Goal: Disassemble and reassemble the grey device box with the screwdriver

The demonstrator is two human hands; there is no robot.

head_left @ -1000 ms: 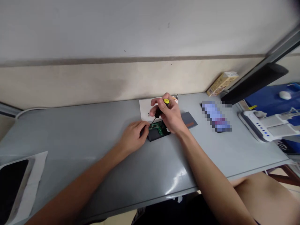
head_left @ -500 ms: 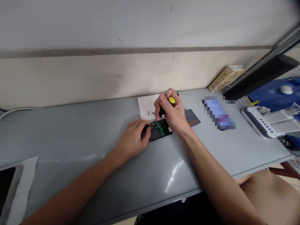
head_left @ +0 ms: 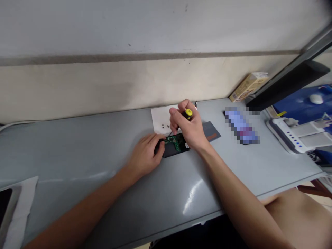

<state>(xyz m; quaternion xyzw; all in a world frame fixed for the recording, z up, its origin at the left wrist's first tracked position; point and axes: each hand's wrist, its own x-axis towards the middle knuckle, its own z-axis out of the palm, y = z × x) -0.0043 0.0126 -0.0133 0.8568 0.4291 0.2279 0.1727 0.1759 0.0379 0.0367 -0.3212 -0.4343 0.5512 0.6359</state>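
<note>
Centrally, the right hand is gripping a yellow-tipped screwdriver while the left hand is pinching the open device's left end.

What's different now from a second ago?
The right hand has tipped the yellow-capped screwdriver further over, its capped end to the right, uncovering more dark specks on the paper. Nothing was let go. The left hand stays at the opened device's left end.

smooth gray table shining like painted metal, white paper looking thin and flat, black case looking like dull plastic, screwdriver handle showing bright yellow plastic, pale wall looking matt and slightly rough
</note>
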